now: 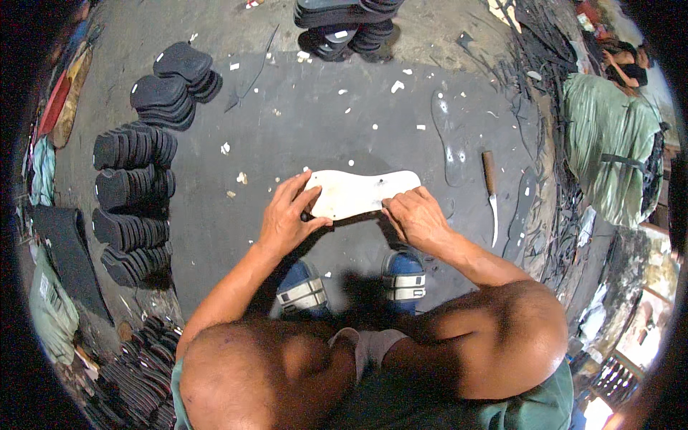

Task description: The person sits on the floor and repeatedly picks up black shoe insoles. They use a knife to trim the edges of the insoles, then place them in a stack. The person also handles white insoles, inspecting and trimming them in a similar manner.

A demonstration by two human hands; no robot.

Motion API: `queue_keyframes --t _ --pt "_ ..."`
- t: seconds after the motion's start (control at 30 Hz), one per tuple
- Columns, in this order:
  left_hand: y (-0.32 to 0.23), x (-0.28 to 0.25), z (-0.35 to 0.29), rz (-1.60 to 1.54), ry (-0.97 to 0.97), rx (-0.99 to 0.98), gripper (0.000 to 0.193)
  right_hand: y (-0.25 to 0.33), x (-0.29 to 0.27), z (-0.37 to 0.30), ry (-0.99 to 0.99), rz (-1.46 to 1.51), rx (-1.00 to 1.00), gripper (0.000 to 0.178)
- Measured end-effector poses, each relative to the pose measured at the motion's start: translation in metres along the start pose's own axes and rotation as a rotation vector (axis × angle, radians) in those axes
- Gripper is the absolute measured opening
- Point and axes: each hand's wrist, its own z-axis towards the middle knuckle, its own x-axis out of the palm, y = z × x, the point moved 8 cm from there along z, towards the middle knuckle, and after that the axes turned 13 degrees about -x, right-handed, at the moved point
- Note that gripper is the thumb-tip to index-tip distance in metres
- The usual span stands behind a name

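A white sole-shaped plate lies crosswise between my hands, its wider end to the left, with small dark holes or marks on its face. My left hand grips the wide end, fingers on the far edge and thumb at the near edge. At the narrower end, my right hand has curled fingers pressed on the near edge. A dark edge shows beneath the plate near both hands; what it is I cannot make out. To the right a knife with a brown handle rests on the dark sheet, blade toward me.
Several stacks of black soles line the left side, with more soles at the far edge. A dark sole-shaped piece lies beyond my right hand. Black offcuts and a green sack are at right. A person is far right.
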Motion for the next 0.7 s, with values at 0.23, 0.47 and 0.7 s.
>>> queue_keyframes --t 0.23,0.47,0.7 --pt "0.003 0.0 0.005 0.001 -0.048 0.041 0.069 -0.036 -0.028 0.016 -0.185 0.067 0.177 0.017" --pt "0.003 0.001 0.003 -0.015 -0.022 0.023 0.073 -0.03 -0.022 0.024 -0.14 0.041 0.142 0.016" --pt "0.005 -0.001 0.005 -0.009 0.003 -0.044 0.085 -0.037 -0.021 0.039 -0.036 0.003 0.133 0.02"
